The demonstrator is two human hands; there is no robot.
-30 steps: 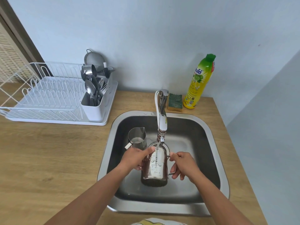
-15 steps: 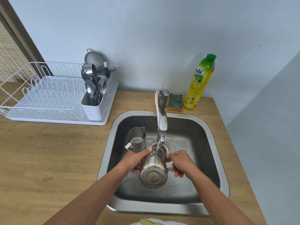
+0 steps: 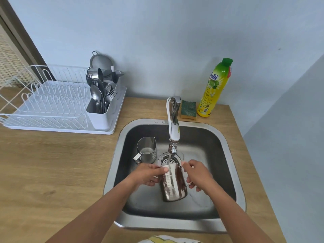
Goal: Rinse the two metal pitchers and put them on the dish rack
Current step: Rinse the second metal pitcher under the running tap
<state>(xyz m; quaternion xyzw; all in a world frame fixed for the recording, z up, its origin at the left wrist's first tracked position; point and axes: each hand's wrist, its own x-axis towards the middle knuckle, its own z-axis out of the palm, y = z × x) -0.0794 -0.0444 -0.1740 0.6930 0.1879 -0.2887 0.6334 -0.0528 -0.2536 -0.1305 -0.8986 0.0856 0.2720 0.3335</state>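
I hold one metal pitcher (image 3: 172,184) in the middle of the steel sink (image 3: 233,165), tipped with its mouth away from me and its base nearer to me. My left hand (image 3: 149,173) grips its left side near the rim. My right hand (image 3: 197,174) holds its right side at the handle. Water runs from the tap (image 3: 173,127) down to the pitcher's mouth. The second metal pitcher (image 3: 147,152) stands upright at the sink's back left, apart from my hands. The white dish rack (image 3: 52,106) sits on the counter at the left.
A cutlery holder (image 3: 102,102) full of spoons and forks fills the rack's right end, with a strainer behind it. A green sponge (image 3: 188,109) and a yellow dish-soap bottle (image 3: 215,88) stand behind the sink. The drain strainer (image 3: 166,159) lies under the tap. The wooden counter (image 3: 52,172) spreads to the left.
The pitcher in my hands has tipped: half a second ago its base faced me, now its side shows and its mouth points away under the water. Both hands shifted slightly with it.
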